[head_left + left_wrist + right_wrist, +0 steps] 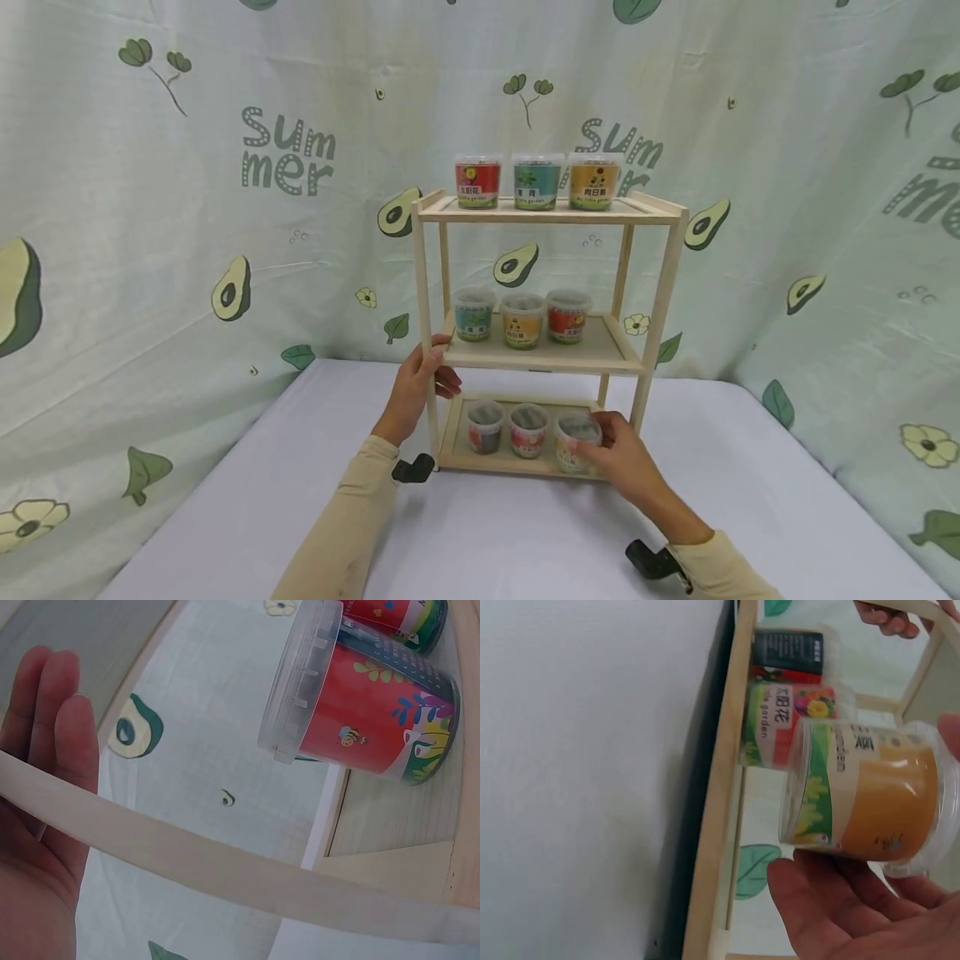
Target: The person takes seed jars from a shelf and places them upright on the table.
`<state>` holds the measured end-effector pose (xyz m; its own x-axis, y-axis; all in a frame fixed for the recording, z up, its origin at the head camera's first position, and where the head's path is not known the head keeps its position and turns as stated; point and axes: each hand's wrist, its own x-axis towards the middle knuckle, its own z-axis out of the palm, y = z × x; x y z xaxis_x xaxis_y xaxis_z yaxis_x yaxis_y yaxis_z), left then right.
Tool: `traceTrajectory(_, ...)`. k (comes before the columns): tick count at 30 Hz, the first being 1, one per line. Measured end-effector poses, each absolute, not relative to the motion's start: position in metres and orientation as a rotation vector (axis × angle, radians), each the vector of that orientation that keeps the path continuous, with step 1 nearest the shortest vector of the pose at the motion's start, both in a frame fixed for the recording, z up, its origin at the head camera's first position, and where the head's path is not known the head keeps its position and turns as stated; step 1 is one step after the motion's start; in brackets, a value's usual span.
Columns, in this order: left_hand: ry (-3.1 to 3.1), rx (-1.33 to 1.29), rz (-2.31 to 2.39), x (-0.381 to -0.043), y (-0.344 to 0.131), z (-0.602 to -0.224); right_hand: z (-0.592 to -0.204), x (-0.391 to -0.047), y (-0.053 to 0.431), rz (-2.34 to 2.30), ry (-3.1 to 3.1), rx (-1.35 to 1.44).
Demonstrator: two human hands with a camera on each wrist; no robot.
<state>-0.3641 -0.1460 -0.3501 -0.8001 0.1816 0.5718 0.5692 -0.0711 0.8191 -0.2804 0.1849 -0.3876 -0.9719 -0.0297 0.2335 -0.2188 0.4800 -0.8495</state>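
Note:
A three-tier wooden shelf rack (540,360) stands on the table. At its left front post, level with the middle tier, my left hand (416,387) holds the post, thumb in front and fingers behind; the left wrist view shows the fingers (56,712) past the wooden strip. My right hand (626,458) grips a clear-lidded plastic cup with an orange label (576,442) at the right of the bottom tier. In the right wrist view this orange cup (885,791) lies between thumb and fingers. Left of it stand a red-labelled cup (528,433) and another cup (484,429).
Red (477,183), teal (536,183) and orange (593,183) cups line the top tier. The middle tier bears teal (473,317), orange (522,323) and red (567,318) cups. A white table (480,533) lies below, with an avocado-print curtain (315,242) behind.

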Motion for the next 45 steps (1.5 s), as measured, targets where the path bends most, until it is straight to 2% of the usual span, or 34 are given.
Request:
traceTrajectory(20,-1.937,-0.770,-1.950,-0.360,-0.146,-0.346,-0.373,-0.275,0.207,1.588,-2.603,0.398)
traceTrajectory(45,-1.975,-0.740,-1.946,-0.355,-0.140,-0.340,-0.367,-0.271,0.221,1.560,-2.635,0.418)
